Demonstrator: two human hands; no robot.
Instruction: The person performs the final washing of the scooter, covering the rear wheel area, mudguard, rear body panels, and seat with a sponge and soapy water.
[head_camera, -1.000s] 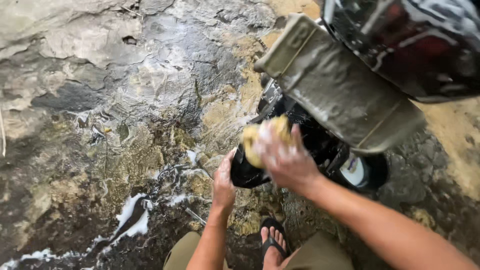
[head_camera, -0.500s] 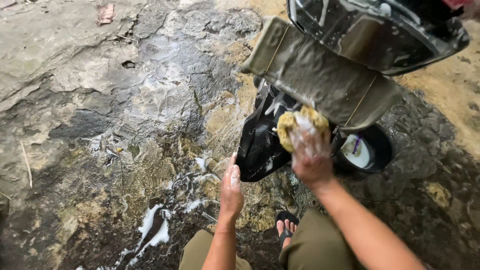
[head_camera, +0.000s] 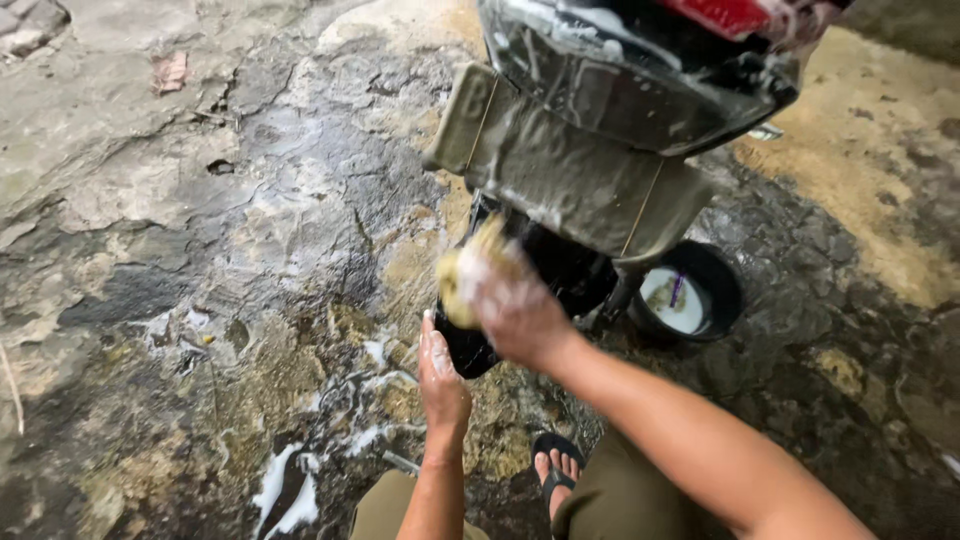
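Soapy scrub on a motorbike's back end

A yellow sponge (head_camera: 468, 272) is gripped in the right hand (head_camera: 515, 310) against the rear wheel (head_camera: 560, 285), under the muddy mudguard (head_camera: 570, 175); the left hand (head_camera: 441, 385) is laid open on the tyre. Black bucket (head_camera: 690, 292) sits nearby.

A motorbike's rear end (head_camera: 640, 80) was placed at the far right of the scene, with its mudguard (head_camera: 570, 170) hung below and nearer. Under the mudguard the rear wheel (head_camera: 560, 275) was set. A sponge (head_camera: 462, 278) was pressed against the left side of the wheel by the right hand (head_camera: 515, 310). The left hand (head_camera: 440, 375) was laid nearer, just below and left of the sponge, against the wheel's lower edge. A bucket (head_camera: 725, 290) was stood right of the wheel. A sandalled foot (head_camera: 555, 470) was planted near, between the two forearms. Foam puddles (head_camera: 285, 480) were spread on the stone ground (head_camera: 200, 250) at the near left.
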